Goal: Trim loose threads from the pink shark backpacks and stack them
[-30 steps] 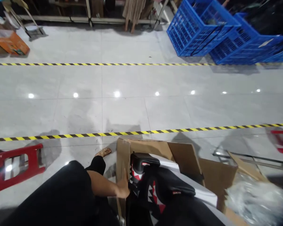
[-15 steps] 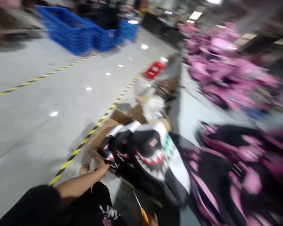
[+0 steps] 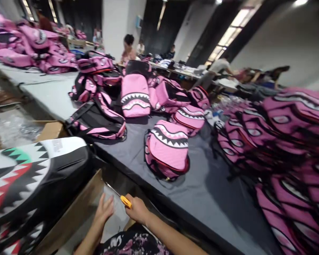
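Note:
My right hand (image 3: 137, 210) is closed round the yellow handle of a thin tool with a long, narrow metal shaft (image 3: 126, 201); its exact kind is unclear. The shaft points up and left, towards a cardboard box edge (image 3: 77, 200). Left of the tool, my left hand (image 3: 105, 209) is open, fingers apart, holding nothing. Black-and-white shark-mouth backpacks (image 3: 69, 166) rise from the box at the left. On the grey tabletop, nearest my hands, stands a pink shark-mouth backpack (image 3: 168, 147).
More pink backpacks (image 3: 135, 94) stand farther along the table (image 3: 202, 198), with a large stack (image 3: 295, 120) at the right. Clear plastic wrapping (image 3: 16, 124) lies at the left. Several people, including a person (image 3: 128, 49) by the column, are in the background.
The view has swung right from the floor aisle and blue crates to the table of pink backpacks. My left hand has come off the black backpacks; my right hand still holds the yellow-handled tool.

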`<state>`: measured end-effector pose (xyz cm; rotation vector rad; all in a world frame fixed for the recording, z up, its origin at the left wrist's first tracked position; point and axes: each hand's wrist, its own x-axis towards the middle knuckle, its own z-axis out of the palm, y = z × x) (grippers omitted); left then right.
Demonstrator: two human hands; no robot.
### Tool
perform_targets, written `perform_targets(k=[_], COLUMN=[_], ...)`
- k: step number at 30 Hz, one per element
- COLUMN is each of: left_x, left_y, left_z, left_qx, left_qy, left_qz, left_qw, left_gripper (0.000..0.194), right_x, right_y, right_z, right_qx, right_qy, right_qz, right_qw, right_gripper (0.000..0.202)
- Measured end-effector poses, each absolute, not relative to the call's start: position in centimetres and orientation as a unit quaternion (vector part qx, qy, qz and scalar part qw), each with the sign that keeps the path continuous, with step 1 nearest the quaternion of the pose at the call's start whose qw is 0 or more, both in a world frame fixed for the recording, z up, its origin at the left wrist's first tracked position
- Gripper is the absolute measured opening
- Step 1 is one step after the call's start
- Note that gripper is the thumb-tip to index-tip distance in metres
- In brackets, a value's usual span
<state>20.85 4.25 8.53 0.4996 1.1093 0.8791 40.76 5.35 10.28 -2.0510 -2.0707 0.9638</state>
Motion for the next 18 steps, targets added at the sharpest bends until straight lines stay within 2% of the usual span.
perform_targets(k=[2, 4, 7, 8, 10, 12, 14, 16, 18], left_x=[29.1, 36.3, 43.6, 45.4, 48.4, 51.4, 54.5, 57.3, 59.3], left_y=[8.6, 11.7, 14.5, 15.3, 17.2, 19.4, 21.6, 23.2, 24.2], left_z=[13.4, 16.8, 18.3, 17.9, 16.5, 14.9, 13.6, 12.6, 12.0], left_qx=[0.275, 0.303, 0.454, 0.546, 0.741, 0.880, 0.949, 0.973, 0.982], left_qy=[0.425, 0.391, 0.374, 0.364, 0.319, 0.261, 0.212, 0.189, 0.172], left_qz=[0.413, 0.416, 0.369, 0.351, 0.320, 0.271, 0.189, 0.121, 0.082], left_qw=[0.757, 0.763, 0.720, 0.668, 0.497, 0.290, 0.136, 0.045, 0.008], left_gripper=[0.086, 0.078, 0.080, 0.083, 0.089, 0.091, 0.085, 0.075, 0.058], right_x=[44.7, 48.7, 54.8, 57.0, 61.4, 65.4, 68.2, 69.6, 69.8], right_y=[4.5, 3.5, 2.5, 2.4, 2.3, 2.0, 1.0, -0.3, -1.6], right_z=[13.0, 15.3, 17.1, 17.1, 16.7, 16.2, 15.8, 15.8, 15.8], right_qx=[-0.662, -0.658, -0.646, -0.646, -0.667, -0.699, -0.719, -0.729, -0.736], right_qy=[-0.658, -0.610, -0.482, -0.430, -0.314, -0.196, -0.116, -0.086, -0.072], right_qz=[0.344, 0.386, 0.427, 0.421, 0.373, 0.314, 0.269, 0.240, 0.222], right_qw=[0.106, 0.214, 0.409, 0.470, 0.563, 0.612, 0.631, 0.635, 0.636], right_gripper=[0.035, 0.039, 0.034, 0.039, 0.057, 0.072, 0.078, 0.076, 0.070])
